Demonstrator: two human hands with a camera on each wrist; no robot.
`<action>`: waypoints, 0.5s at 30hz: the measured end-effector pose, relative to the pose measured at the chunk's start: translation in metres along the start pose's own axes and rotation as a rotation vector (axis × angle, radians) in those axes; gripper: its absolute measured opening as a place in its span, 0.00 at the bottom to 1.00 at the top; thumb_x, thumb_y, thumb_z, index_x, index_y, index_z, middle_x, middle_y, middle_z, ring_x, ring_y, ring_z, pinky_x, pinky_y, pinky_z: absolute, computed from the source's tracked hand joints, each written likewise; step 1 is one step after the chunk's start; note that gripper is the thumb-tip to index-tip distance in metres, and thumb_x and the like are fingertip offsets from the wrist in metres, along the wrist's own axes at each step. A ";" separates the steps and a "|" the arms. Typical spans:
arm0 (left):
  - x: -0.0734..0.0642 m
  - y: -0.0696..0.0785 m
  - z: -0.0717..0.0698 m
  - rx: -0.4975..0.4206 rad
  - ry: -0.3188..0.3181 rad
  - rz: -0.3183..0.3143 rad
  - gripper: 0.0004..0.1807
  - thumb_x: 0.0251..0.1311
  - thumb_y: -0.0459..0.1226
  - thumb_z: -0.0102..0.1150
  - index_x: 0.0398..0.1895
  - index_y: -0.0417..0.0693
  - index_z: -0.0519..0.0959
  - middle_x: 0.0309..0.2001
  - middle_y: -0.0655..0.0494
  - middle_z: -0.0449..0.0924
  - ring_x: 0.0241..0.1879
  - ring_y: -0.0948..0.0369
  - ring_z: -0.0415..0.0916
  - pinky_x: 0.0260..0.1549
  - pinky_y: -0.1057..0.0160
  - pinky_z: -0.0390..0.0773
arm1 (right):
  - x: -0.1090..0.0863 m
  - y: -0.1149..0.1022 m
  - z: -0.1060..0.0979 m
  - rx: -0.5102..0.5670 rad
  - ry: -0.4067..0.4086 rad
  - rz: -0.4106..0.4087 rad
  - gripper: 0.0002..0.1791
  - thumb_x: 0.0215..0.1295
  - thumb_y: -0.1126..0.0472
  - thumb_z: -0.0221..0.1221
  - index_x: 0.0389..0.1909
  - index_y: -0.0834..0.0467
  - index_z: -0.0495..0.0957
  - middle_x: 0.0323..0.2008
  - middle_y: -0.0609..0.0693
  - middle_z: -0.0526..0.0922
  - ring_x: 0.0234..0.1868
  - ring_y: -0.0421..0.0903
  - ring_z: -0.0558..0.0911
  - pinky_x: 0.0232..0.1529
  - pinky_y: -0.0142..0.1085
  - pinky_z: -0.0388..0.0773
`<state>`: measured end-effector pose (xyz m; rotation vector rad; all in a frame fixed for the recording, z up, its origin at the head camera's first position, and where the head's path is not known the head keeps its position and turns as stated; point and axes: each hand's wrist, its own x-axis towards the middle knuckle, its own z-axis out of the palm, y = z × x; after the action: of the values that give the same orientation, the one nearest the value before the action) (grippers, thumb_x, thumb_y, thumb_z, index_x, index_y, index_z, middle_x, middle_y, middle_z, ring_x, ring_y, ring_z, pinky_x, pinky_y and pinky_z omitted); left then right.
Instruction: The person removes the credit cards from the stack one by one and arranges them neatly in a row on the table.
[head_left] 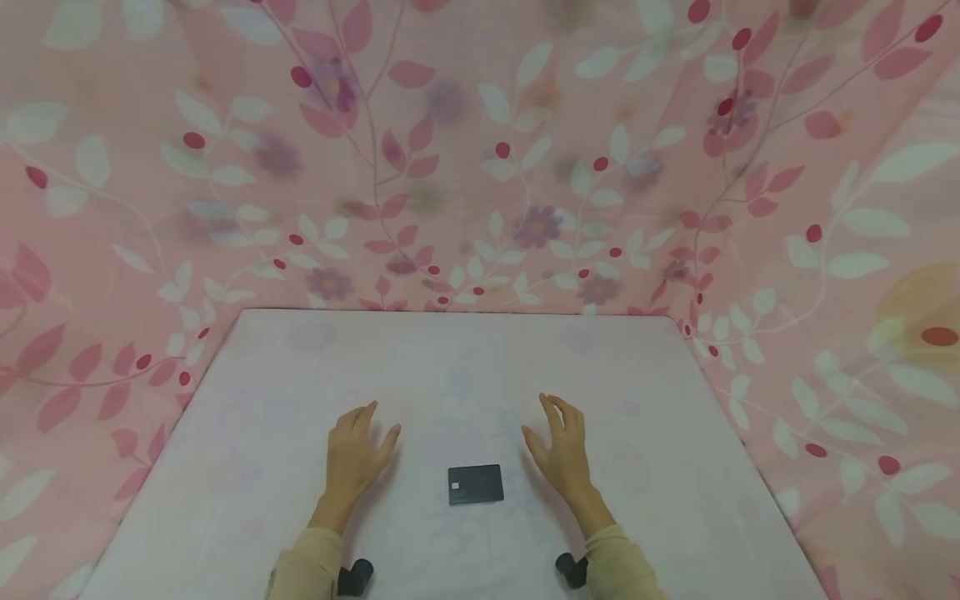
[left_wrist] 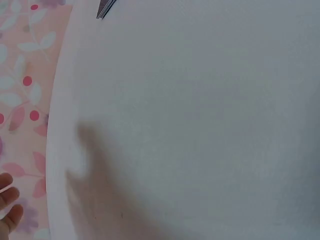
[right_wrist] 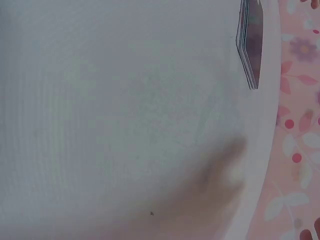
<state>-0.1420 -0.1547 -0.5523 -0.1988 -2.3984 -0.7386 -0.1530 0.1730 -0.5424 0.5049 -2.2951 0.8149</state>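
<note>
A small stack of dark bank cards (head_left: 476,485) lies flat on the white table, its top card black with a pale chip at the left. Edge-on, several layers show in the stack (right_wrist: 253,47) in the right wrist view; only a corner of the stack (left_wrist: 104,7) enters the left wrist view. To the left of the cards is my left hand (head_left: 354,452), holding nothing, its fingers loosely bent and thumb apart. My right hand (head_left: 561,450) mirrors it on the right, also holding nothing. Left fingertips (left_wrist: 11,200) appear at the left wrist view's edge.
The white-covered table (head_left: 465,358) reaches back to a pink floral cloth (head_left: 465,208) that hangs behind it and along both sides. A black wrist device (head_left: 356,577) sits at the left sleeve, and another black device (head_left: 572,571) at the right. Hand shadows fall on the tabletop.
</note>
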 end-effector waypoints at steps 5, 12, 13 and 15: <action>-0.007 0.004 0.005 -0.122 -0.128 0.019 0.30 0.42 0.40 0.72 0.48 0.31 0.77 0.45 0.38 0.78 0.46 0.42 0.75 0.44 0.44 0.75 | -0.005 -0.005 0.004 0.026 -0.059 -0.044 0.31 0.47 0.65 0.68 0.55 0.67 0.72 0.48 0.61 0.73 0.50 0.57 0.70 0.44 0.47 0.74; -0.019 0.019 0.013 -0.195 -0.256 0.046 0.27 0.40 0.40 0.74 0.44 0.35 0.79 0.41 0.47 0.82 0.44 0.50 0.78 0.44 0.50 0.77 | -0.015 -0.017 0.012 0.020 -0.230 -0.012 0.28 0.49 0.62 0.69 0.53 0.62 0.75 0.45 0.56 0.76 0.47 0.53 0.73 0.44 0.43 0.75; -0.020 0.021 0.014 -0.202 -0.273 0.046 0.26 0.40 0.40 0.74 0.44 0.36 0.79 0.40 0.48 0.82 0.44 0.51 0.78 0.44 0.51 0.77 | -0.016 -0.019 0.013 0.018 -0.264 0.004 0.28 0.49 0.61 0.69 0.53 0.61 0.75 0.45 0.55 0.76 0.47 0.52 0.73 0.45 0.43 0.75; -0.022 0.026 0.017 -0.217 -0.310 0.037 0.27 0.40 0.41 0.74 0.44 0.37 0.79 0.41 0.50 0.82 0.44 0.52 0.78 0.44 0.52 0.77 | -0.019 -0.023 0.014 0.019 -0.331 0.031 0.26 0.51 0.60 0.69 0.52 0.60 0.76 0.45 0.53 0.76 0.47 0.50 0.74 0.46 0.42 0.75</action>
<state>-0.1251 -0.1231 -0.5646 -0.4762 -2.5908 -1.0136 -0.1330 0.1488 -0.5544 0.6556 -2.6044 0.8190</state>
